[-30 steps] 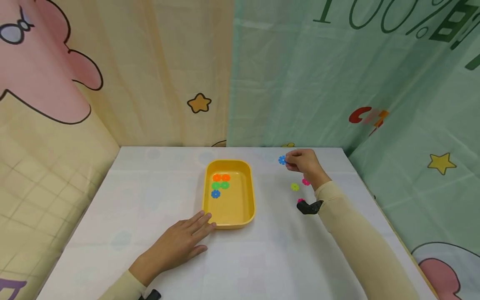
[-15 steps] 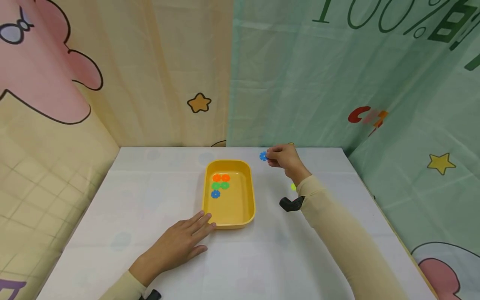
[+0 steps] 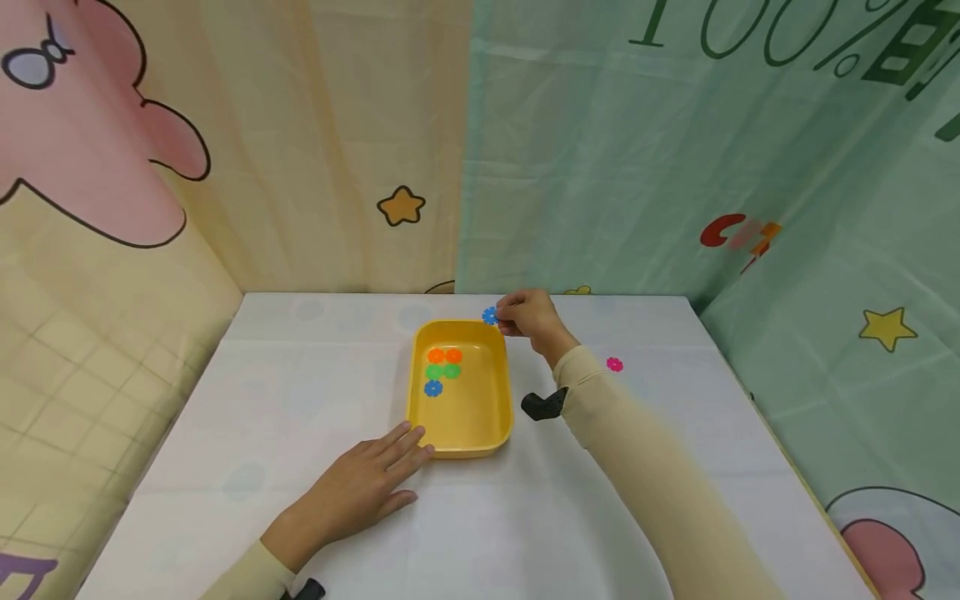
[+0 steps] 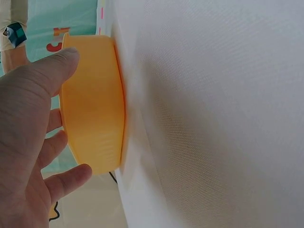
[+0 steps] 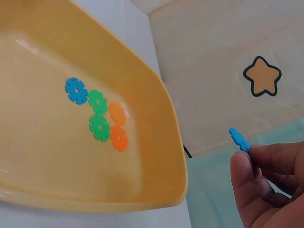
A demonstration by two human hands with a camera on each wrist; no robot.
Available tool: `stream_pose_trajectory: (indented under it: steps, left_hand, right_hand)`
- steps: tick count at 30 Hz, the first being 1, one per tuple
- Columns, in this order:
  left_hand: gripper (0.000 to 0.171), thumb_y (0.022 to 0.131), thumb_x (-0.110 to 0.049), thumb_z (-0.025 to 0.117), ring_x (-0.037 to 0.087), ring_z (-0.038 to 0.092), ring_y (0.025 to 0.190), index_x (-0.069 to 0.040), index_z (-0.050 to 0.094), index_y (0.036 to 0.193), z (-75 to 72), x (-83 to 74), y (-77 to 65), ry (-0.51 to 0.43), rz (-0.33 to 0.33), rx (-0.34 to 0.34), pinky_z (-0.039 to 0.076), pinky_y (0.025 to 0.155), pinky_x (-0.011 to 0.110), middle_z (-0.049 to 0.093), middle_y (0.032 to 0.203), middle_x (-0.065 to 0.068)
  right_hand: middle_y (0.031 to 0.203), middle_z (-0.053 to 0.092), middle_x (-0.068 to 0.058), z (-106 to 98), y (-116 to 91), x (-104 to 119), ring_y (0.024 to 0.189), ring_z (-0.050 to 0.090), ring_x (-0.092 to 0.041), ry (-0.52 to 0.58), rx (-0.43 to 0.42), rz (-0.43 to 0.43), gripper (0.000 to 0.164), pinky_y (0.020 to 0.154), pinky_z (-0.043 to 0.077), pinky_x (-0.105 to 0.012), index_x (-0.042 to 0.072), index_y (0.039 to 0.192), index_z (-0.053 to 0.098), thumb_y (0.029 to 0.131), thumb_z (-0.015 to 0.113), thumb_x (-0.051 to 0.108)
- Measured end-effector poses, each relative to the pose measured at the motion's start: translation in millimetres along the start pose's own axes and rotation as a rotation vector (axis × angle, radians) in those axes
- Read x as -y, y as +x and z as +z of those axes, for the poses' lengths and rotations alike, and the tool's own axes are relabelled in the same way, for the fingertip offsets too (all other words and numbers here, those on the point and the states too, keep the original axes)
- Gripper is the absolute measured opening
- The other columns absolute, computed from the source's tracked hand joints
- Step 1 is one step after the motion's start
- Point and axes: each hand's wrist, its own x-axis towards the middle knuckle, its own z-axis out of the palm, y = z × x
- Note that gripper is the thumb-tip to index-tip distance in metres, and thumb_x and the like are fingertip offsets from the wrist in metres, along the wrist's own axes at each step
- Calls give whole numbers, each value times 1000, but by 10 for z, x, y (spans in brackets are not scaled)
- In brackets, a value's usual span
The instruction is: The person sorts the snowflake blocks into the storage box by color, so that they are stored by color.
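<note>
One blue disc (image 3: 489, 316), probably light and stiff, best held by its edge, my right fingers (image 5: 274, 157) pinch by the far corner of the tray (image 3: 474, 417), my straight left fingers (image 3: 408, 463) touching its near corner.

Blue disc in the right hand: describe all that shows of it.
The blue disc is small and flat, with a notched, flower-like rim, and looks like plastic. The right hand pinches it by one edge. It is nearly edge-on in the right wrist view, held clear of the tray, near its far right corner.
</note>
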Motion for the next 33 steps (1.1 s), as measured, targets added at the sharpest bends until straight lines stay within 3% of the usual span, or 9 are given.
stream_pose_trajectory:
  steps: [16,29,33]
  left_hand:
    - [64,94,-47,71,28,42,146,-18,54,148,-23,6,17,17,-4,3,55,97,43,47,157,10]
    - [64,95,-48,69,27,40,148,-19,53,149,-39,3,14,13,-1,14,54,98,43,46,157,9]
    - [64,95,-48,69,27,40,148,-19,53,150,-33,14,6,17,4,16,54,99,43,46,158,9]
  right_hand:
    - [87,67,-12,361,113,-163,63,65,-16,19,105,79,9,64,60,-24,-3,105,68,97,66,-1]
    - [88,62,-11,637,72,-338,62,65,-16,-123,154,15,4,78,63,-37,-6,95,70,94,66,-6]
    - [88,63,-11,707,75,-402,62,63,-17,-209,154,18,4,76,63,-36,-7,93,71,92,67,-7]
